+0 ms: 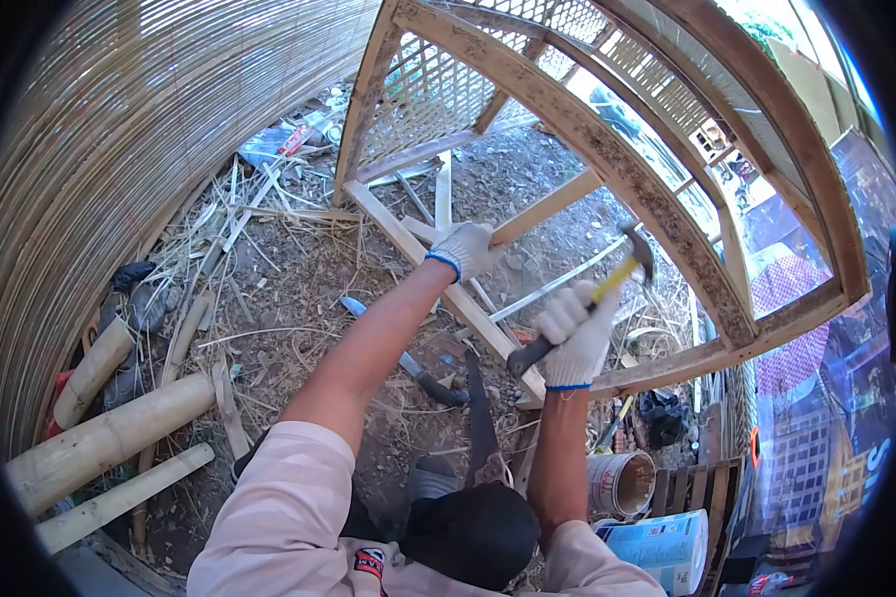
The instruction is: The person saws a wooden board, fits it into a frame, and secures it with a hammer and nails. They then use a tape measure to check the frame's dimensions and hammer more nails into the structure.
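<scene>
My left hand (465, 249), in a white knit glove with a blue cuff, is closed around the near end of a wooden crosspiece (550, 206), where it meets the lower rail (393, 227) of a wooden frame (577, 134). My right hand (575, 333), gloved the same way, grips a hammer (616, 281) with a yellow shaft and black handle end. The hammer is raised to the right of my left hand, its metal head pointing away from me. Any nail at the joint is hidden or too small to see.
A long knife (408, 365) and a handsaw (481, 413) lie near my feet. Thick bamboo poles (119, 443) lie left, below a slatted bamboo wall (119, 149). Buckets, including a blue-and-white one (657, 547), stand right. Bamboo strips (239, 219) litter the dirt floor.
</scene>
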Demonstrator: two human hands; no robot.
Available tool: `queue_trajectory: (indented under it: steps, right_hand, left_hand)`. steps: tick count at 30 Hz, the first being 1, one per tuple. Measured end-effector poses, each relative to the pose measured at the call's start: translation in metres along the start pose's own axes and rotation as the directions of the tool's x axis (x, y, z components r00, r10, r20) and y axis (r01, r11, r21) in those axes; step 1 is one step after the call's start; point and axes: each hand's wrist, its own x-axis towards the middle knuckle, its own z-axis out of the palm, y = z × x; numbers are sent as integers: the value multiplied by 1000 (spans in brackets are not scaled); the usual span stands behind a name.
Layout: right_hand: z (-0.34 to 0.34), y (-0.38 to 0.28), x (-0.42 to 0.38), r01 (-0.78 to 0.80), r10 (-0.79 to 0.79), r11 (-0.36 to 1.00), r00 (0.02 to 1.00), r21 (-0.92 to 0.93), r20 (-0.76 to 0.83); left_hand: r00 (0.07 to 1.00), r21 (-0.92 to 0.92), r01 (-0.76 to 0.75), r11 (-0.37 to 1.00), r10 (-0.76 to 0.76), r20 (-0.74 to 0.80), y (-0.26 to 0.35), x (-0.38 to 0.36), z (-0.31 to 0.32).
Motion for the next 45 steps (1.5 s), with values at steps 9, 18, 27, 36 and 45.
queue_trajectory:
  steps: [9, 18, 27, 36, 45]
  right_hand:
    - [14, 7, 3, 95, -97, 987, 995, -132, -14]
    - [25, 12, -4, 109, -114, 986, 993, -125, -38]
    - [25, 10, -1, 154, -164, 979, 984, -135, -65]
    - [9, 10, 8, 159, -161, 984, 987, 79, 18]
    - [5, 0, -23, -200, -9, 760, 948, -618, -318]
  left_hand:
    - [1000, 0, 3, 1000, -3, 23, -2, 4, -3]
    - [1000, -7, -4, 1000, 4, -2, -2, 3, -3]
    - [997, -3, 78, 997, -78, -29, 2, 2, 1]
    - [999, -1, 31, 1000, -31, -25, -3, 5, 6]
    - [998, -48, 56, 997, -55, 12, -7, 5, 5]
